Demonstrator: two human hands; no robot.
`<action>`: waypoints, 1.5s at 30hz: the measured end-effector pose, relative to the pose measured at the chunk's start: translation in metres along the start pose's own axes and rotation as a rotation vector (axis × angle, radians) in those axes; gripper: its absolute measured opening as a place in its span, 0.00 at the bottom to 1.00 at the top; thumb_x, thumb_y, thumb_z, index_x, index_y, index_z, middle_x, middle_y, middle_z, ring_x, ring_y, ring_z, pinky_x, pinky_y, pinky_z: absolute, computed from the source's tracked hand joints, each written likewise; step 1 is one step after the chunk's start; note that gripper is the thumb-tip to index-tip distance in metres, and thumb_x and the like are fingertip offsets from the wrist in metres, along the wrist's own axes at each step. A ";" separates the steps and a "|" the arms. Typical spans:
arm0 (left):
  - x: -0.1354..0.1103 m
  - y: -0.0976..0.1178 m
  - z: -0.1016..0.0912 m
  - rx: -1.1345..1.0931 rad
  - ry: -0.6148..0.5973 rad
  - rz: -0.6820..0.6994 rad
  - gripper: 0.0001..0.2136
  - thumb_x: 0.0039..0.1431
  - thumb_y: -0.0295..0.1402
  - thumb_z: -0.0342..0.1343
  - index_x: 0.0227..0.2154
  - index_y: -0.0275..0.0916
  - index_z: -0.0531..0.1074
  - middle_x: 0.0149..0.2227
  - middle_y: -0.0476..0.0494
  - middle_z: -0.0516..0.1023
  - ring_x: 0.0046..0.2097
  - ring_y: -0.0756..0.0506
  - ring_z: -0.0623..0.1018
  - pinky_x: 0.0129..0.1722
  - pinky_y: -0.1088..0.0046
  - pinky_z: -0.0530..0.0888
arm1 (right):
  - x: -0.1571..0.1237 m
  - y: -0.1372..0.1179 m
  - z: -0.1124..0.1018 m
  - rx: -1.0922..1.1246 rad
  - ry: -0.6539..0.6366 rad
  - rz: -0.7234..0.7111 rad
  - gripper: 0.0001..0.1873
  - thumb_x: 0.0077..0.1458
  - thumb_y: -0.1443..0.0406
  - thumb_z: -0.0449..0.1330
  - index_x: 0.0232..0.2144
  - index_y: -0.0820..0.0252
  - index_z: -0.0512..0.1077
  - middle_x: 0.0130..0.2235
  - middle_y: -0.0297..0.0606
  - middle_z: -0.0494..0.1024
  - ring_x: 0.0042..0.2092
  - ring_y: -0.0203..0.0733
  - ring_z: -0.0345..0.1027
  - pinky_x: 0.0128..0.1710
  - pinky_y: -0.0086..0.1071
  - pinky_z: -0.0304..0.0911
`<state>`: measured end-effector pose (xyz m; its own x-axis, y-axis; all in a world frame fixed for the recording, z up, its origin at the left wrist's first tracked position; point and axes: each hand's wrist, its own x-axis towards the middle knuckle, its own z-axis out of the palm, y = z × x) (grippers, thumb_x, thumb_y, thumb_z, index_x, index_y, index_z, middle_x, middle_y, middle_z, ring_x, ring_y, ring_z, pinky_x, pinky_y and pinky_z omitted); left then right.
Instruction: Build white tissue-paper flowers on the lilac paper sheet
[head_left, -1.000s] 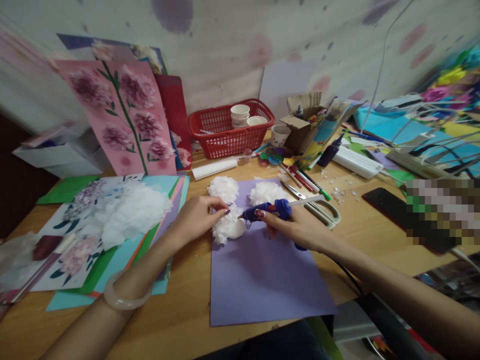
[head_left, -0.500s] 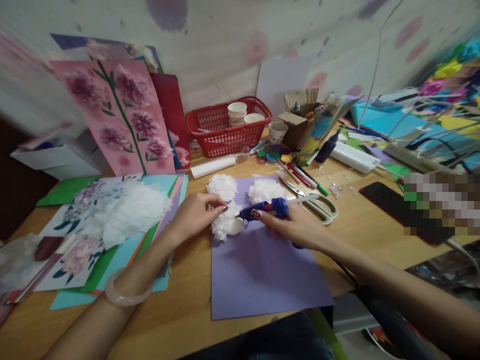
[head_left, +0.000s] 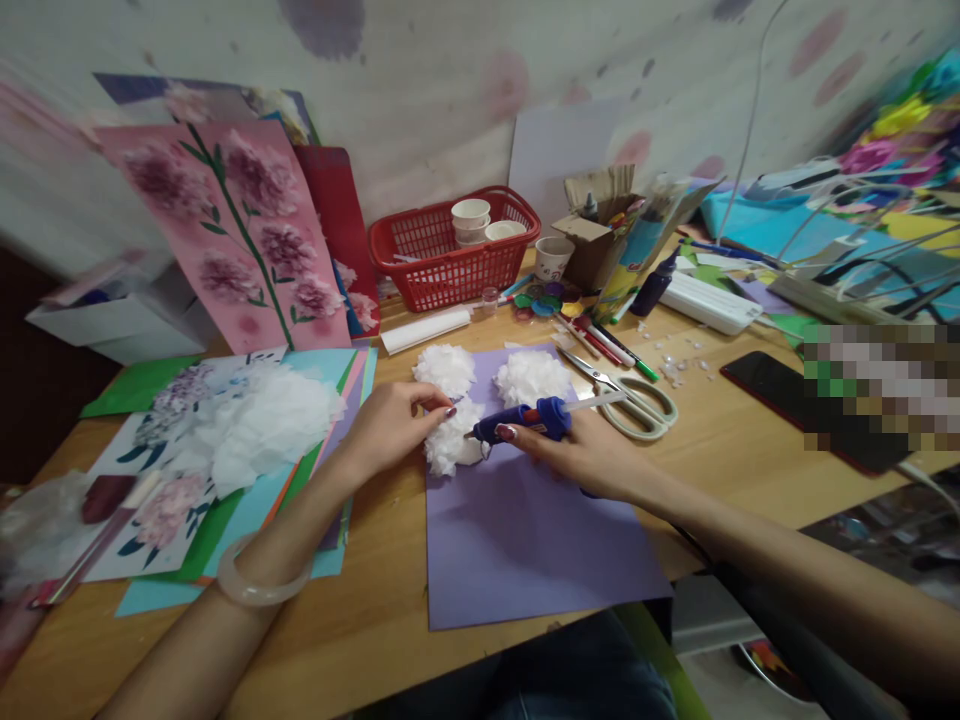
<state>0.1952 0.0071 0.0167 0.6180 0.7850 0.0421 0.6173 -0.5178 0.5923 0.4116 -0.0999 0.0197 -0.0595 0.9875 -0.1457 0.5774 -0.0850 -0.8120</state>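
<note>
My right hand (head_left: 581, 452) is wrapped round a blue hot glue gun (head_left: 536, 420) with a clear glue stick out of its back end. The gun's nozzle meets the nearest white paper flower (head_left: 450, 445) at its right side. With thumb and fingers pinched together, my left hand (head_left: 394, 425) holds the upper left edge of that same flower. Two more white paper flowers, one at the left (head_left: 444, 370) and one at the right (head_left: 531, 376), lie on the upper part of a purple sheet (head_left: 540, 560).
Scissors (head_left: 645, 405), pens and a black phone (head_left: 814, 410) lie to the right. A red basket (head_left: 450, 275) with paper cups stands behind. On the left are loose white tissue petals (head_left: 262, 425) on coloured papers, with a pink flower picture (head_left: 240, 240) propped behind.
The view has shifted slightly. Both hands keep nearly the same place at the nearest flower, and the glue gun's nozzle has moved a little to the left against it.
</note>
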 end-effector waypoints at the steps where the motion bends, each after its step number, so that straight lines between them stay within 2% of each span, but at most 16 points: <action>1: 0.000 0.000 0.000 0.001 0.001 0.000 0.09 0.58 0.35 0.56 0.34 0.40 0.80 0.34 0.46 0.83 0.33 0.46 0.77 0.35 0.71 0.70 | 0.000 0.000 0.000 -0.001 0.012 0.003 0.25 0.58 0.44 0.53 0.26 0.58 0.70 0.19 0.30 0.67 0.23 0.34 0.59 0.23 0.30 0.51; 7: 0.000 0.000 0.000 0.003 0.001 -0.013 0.10 0.58 0.36 0.56 0.34 0.39 0.81 0.32 0.46 0.82 0.31 0.47 0.75 0.34 0.71 0.69 | 0.000 -0.004 -0.002 0.016 0.010 0.018 0.28 0.60 0.44 0.51 0.20 0.59 0.67 0.20 0.32 0.69 0.22 0.33 0.59 0.25 0.30 0.53; 11: -0.001 -0.001 0.000 0.008 0.002 -0.017 0.10 0.58 0.37 0.57 0.34 0.38 0.80 0.32 0.45 0.82 0.31 0.46 0.75 0.33 0.71 0.68 | -0.005 -0.004 0.004 0.056 -0.004 0.029 0.25 0.59 0.45 0.53 0.22 0.58 0.66 0.20 0.31 0.67 0.23 0.34 0.59 0.25 0.31 0.52; 16: -0.001 0.000 -0.001 0.011 -0.002 -0.023 0.11 0.58 0.39 0.56 0.34 0.39 0.80 0.33 0.46 0.82 0.32 0.46 0.75 0.33 0.72 0.68 | -0.008 -0.002 0.008 0.045 0.043 -0.053 0.22 0.57 0.46 0.57 0.25 0.57 0.69 0.21 0.29 0.65 0.25 0.34 0.57 0.26 0.31 0.51; 22: -0.003 0.005 -0.004 0.096 -0.054 -0.027 0.15 0.57 0.45 0.58 0.38 0.39 0.79 0.31 0.47 0.80 0.29 0.47 0.72 0.30 0.72 0.65 | -0.006 -0.004 0.005 0.097 0.019 -0.022 0.24 0.57 0.45 0.56 0.24 0.57 0.67 0.22 0.31 0.68 0.24 0.34 0.58 0.25 0.31 0.51; 27: -0.004 0.003 -0.010 0.133 -0.125 0.016 0.11 0.56 0.40 0.58 0.37 0.39 0.78 0.32 0.47 0.78 0.29 0.48 0.71 0.30 0.72 0.65 | -0.009 -0.005 0.009 0.050 0.049 0.010 0.25 0.55 0.44 0.56 0.23 0.57 0.68 0.21 0.31 0.66 0.26 0.36 0.58 0.26 0.32 0.52; 34: -0.004 0.003 -0.017 0.143 -0.103 0.026 0.09 0.57 0.37 0.56 0.35 0.39 0.78 0.28 0.48 0.78 0.30 0.47 0.72 0.32 0.73 0.67 | -0.013 -0.008 0.011 0.024 0.007 0.005 0.21 0.55 0.47 0.57 0.26 0.59 0.73 0.25 0.33 0.72 0.28 0.38 0.62 0.26 0.31 0.53; 37: -0.005 0.001 -0.026 0.166 -0.104 -0.009 0.10 0.56 0.36 0.54 0.33 0.40 0.79 0.27 0.48 0.79 0.30 0.47 0.74 0.31 0.73 0.68 | -0.014 -0.008 0.010 -0.001 0.023 0.018 0.24 0.54 0.45 0.57 0.22 0.58 0.70 0.22 0.32 0.69 0.26 0.37 0.60 0.25 0.31 0.51; 39: -0.006 -0.001 -0.032 0.181 -0.166 -0.048 0.10 0.54 0.37 0.54 0.32 0.40 0.79 0.27 0.48 0.80 0.29 0.47 0.75 0.30 0.73 0.68 | -0.015 -0.007 0.010 -0.018 0.029 0.037 0.26 0.54 0.43 0.56 0.21 0.58 0.68 0.21 0.32 0.66 0.25 0.36 0.58 0.24 0.31 0.49; 41: -0.008 -0.003 -0.036 0.183 -0.287 -0.092 0.09 0.51 0.37 0.56 0.30 0.40 0.78 0.27 0.48 0.80 0.28 0.47 0.76 0.28 0.74 0.67 | -0.016 -0.006 0.011 -0.030 0.027 0.041 0.28 0.54 0.41 0.55 0.20 0.58 0.67 0.21 0.31 0.66 0.24 0.36 0.57 0.23 0.31 0.48; 45: -0.011 -0.002 -0.033 0.203 -0.501 -0.170 0.06 0.46 0.36 0.58 0.23 0.40 0.75 0.23 0.50 0.78 0.26 0.48 0.75 0.25 0.75 0.64 | -0.018 -0.001 0.016 -0.024 0.012 -0.051 0.25 0.56 0.45 0.55 0.21 0.58 0.68 0.21 0.31 0.66 0.24 0.35 0.57 0.26 0.31 0.50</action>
<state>0.1713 0.0112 0.0413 0.6265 0.6313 -0.4571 0.7792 -0.4920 0.3884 0.3988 -0.1194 0.0140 -0.0794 0.9920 -0.0979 0.5930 -0.0319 -0.8046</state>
